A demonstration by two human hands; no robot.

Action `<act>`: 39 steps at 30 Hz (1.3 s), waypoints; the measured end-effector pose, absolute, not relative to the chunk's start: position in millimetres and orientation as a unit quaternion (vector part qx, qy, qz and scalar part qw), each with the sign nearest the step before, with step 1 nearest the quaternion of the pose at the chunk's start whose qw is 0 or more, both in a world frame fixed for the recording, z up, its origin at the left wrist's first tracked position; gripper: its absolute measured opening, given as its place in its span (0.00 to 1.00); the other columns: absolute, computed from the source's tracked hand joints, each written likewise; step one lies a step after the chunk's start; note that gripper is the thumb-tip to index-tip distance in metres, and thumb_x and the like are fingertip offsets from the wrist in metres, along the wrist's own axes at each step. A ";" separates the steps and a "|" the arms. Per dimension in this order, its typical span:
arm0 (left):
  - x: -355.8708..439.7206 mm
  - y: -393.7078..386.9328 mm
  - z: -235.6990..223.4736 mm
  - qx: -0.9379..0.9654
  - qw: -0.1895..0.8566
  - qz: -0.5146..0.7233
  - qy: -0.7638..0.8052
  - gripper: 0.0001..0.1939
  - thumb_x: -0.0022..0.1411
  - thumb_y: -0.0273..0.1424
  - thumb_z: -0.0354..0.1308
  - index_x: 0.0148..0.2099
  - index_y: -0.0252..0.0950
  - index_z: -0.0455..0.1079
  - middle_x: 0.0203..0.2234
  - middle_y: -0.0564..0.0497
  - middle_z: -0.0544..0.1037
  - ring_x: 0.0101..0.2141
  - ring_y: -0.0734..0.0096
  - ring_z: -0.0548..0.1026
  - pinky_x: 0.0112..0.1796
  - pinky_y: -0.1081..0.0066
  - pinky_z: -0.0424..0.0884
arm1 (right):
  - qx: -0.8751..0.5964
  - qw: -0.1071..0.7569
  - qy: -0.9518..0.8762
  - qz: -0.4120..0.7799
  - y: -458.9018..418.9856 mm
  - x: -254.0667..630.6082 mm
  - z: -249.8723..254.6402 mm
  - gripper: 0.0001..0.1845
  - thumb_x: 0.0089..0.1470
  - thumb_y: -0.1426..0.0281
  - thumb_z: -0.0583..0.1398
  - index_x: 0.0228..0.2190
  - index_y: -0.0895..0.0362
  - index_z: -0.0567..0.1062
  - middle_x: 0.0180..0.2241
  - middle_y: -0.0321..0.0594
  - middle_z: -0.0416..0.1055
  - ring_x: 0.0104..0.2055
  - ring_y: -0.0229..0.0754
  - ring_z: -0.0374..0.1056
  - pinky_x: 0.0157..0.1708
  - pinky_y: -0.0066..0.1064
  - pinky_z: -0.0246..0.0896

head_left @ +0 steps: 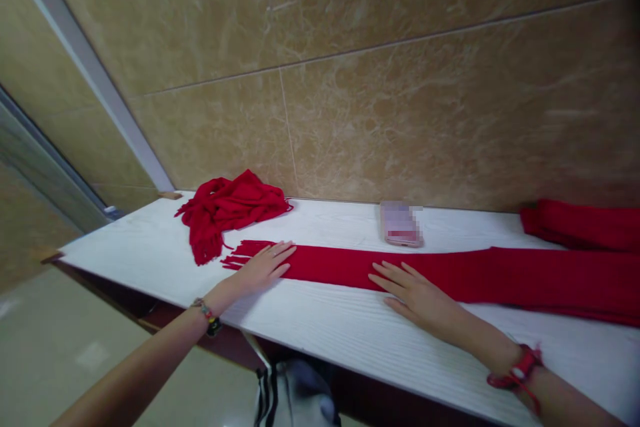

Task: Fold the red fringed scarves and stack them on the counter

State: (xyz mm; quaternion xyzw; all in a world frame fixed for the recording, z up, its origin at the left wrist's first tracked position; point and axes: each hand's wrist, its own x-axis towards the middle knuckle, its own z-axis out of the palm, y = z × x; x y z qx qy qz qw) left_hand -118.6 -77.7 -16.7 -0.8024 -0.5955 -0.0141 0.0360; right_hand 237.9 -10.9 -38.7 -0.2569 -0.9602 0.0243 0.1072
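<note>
A long red scarf lies stretched along the white table, folded into a narrow strip, its fringe toward the left. My left hand rests flat on it beside the fringed end, fingers extended. Farther right, my right hand lies palm down on the strip with its fingers spread. Neither hand grips the cloth. The scarf runs on past the right edge of the view, so its other end is hidden. Behind my left hand sits a second red scarf, crumpled in a loose heap.
A phone lies on the white table near the wall. More folded red cloth is at the back right. A tan marbled wall stands behind the table. The table's left end meets open floor.
</note>
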 end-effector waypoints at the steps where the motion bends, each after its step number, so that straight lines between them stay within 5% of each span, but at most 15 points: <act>1: -127.3 -79.3 -19.5 -0.793 0.030 -0.004 -0.608 0.23 0.65 0.38 0.35 0.61 0.38 0.49 0.59 0.46 0.54 0.58 0.67 0.51 0.55 0.61 0.51 | -0.251 0.097 -0.963 0.025 -12.0 238.1 -35.9 0.24 0.59 0.60 0.44 0.56 0.51 0.56 0.58 0.41 0.51 0.60 0.45 0.45 0.57 0.48 0.42; 9: -128.1 -70.0 -0.3 -0.768 0.118 0.054 -0.627 0.21 0.63 0.33 0.39 0.57 0.34 0.57 0.58 0.39 0.54 0.58 0.52 0.49 0.51 0.50 0.52 | -0.255 0.090 -0.962 0.029 -14.6 236.1 -21.7 0.23 0.59 0.62 0.45 0.55 0.53 0.58 0.58 0.41 0.53 0.60 0.45 0.45 0.57 0.46 0.40; 12: -63.9 -43.0 12.8 -0.827 0.089 0.000 -0.556 0.22 0.64 0.34 0.37 0.58 0.35 0.55 0.59 0.41 0.53 0.58 0.60 0.49 0.54 0.60 0.52 | -0.268 0.103 -0.958 0.011 -21.4 228.8 -17.7 0.22 0.58 0.65 0.47 0.53 0.57 0.62 0.56 0.44 0.56 0.60 0.45 0.46 0.58 0.45 0.37; 16: -4.9 -13.3 6.3 -0.888 0.028 -0.027 -0.459 0.23 0.65 0.38 0.37 0.61 0.39 0.49 0.60 0.46 0.51 0.59 0.65 0.48 0.55 0.63 0.51 | -0.275 0.072 -0.958 0.041 -35.6 222.7 -13.7 0.26 0.58 0.62 0.45 0.56 0.58 0.55 0.59 0.45 0.50 0.61 0.46 0.41 0.58 0.46 0.37; 22: -34.0 -13.7 -27.4 -0.885 0.004 -0.035 -0.463 0.23 0.65 0.39 0.37 0.61 0.42 0.50 0.60 0.50 0.52 0.59 0.67 0.49 0.56 0.63 0.48 | -0.288 0.036 -0.953 0.085 -40.9 233.1 -11.7 0.30 0.59 0.59 0.42 0.59 0.59 0.48 0.61 0.45 0.41 0.62 0.44 0.35 0.59 0.44 0.34; 27: -57.7 -34.1 -20.0 -0.861 0.017 -0.020 -0.508 0.23 0.64 0.40 0.37 0.60 0.42 0.51 0.60 0.49 0.51 0.59 0.63 0.49 0.55 0.58 0.47 | -0.306 0.045 -0.948 0.079 -40.9 230.2 -5.4 0.29 0.59 0.60 0.44 0.57 0.62 0.51 0.60 0.48 0.44 0.62 0.45 0.39 0.58 0.45 0.37; 34: -30.1 -47.6 2.9 -0.893 0.042 -0.008 -0.448 0.19 0.58 0.34 0.48 0.52 0.40 0.65 0.45 0.46 0.70 0.43 0.64 0.69 0.45 0.67 0.64 | -0.269 0.037 -0.962 0.020 -29.1 221.3 -4.2 0.26 0.59 0.64 0.45 0.56 0.62 0.55 0.58 0.49 0.50 0.61 0.46 0.43 0.56 0.44 0.45; 39: -26.1 -52.8 13.4 -0.883 0.042 0.034 -0.466 0.23 0.54 0.27 0.50 0.54 0.40 0.63 0.45 0.46 0.69 0.42 0.63 0.70 0.41 0.69 0.66 | -0.223 0.039 -0.973 -0.040 -20.0 221.8 -4.2 0.23 0.59 0.67 0.46 0.53 0.65 0.60 0.56 0.50 0.55 0.59 0.44 0.49 0.56 0.37 0.48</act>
